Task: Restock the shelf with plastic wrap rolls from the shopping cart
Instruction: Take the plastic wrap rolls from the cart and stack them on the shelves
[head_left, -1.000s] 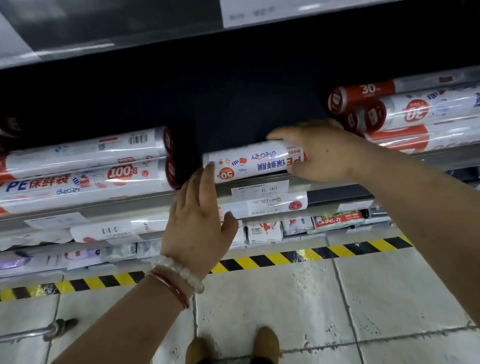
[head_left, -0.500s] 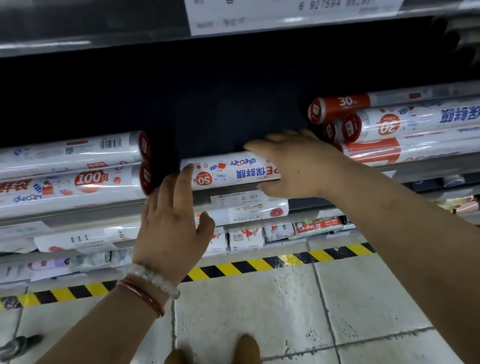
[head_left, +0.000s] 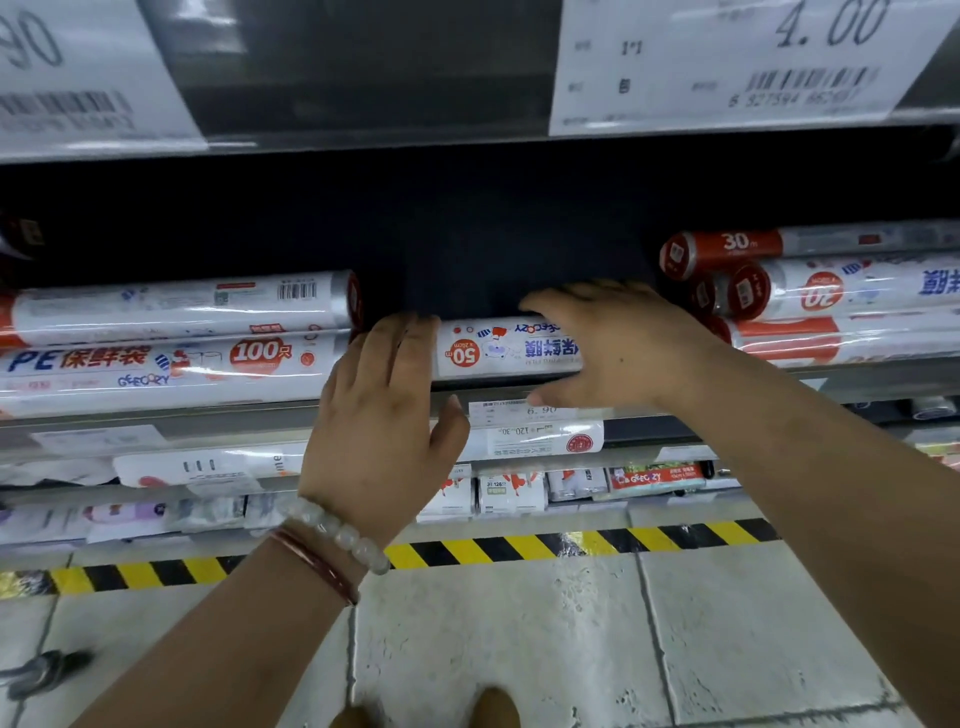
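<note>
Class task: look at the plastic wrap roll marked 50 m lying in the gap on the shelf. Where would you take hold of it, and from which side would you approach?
Grip the 50 m plastic wrap roll around its middle, coming from the front and above. It lies lengthwise along the shelf edge, so its round side faces the aisle. Its ends are probably hard to reach, since the 100-count roll and the red-capped rolls flank it.

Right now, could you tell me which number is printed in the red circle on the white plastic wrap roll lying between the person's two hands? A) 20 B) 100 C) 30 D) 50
D: the white plastic wrap roll between the left hand and the right hand shows an upside-down 50 in its red circle.
</note>
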